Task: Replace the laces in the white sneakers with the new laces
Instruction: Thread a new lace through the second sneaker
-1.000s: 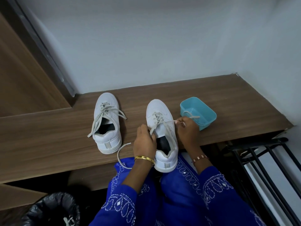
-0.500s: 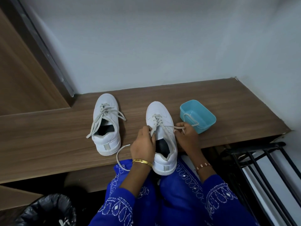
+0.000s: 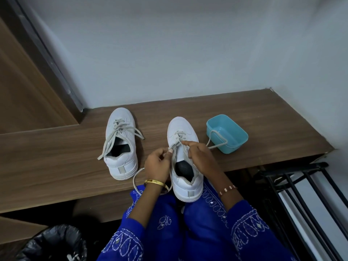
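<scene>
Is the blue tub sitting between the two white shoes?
No, the blue tub stands to the right of both shoes, beside the right shoe, past the left shoe.

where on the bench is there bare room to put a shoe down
Bare wood lies on the bench left of the left sneaker, and behind the blue tub toward the wall. It is crowded around the right sneaker, where both hands work the lace.

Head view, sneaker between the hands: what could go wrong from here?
1. The white sneaker being laced has its heel past the wooden bench edge; a hard pull by the left hand or right hand might tip it off.
2. The grey lace end is draped over the rim of the small blue plastic tub; tugging could drag the tub.
3. The slack lace loop hanging off the bench may snag.
</scene>
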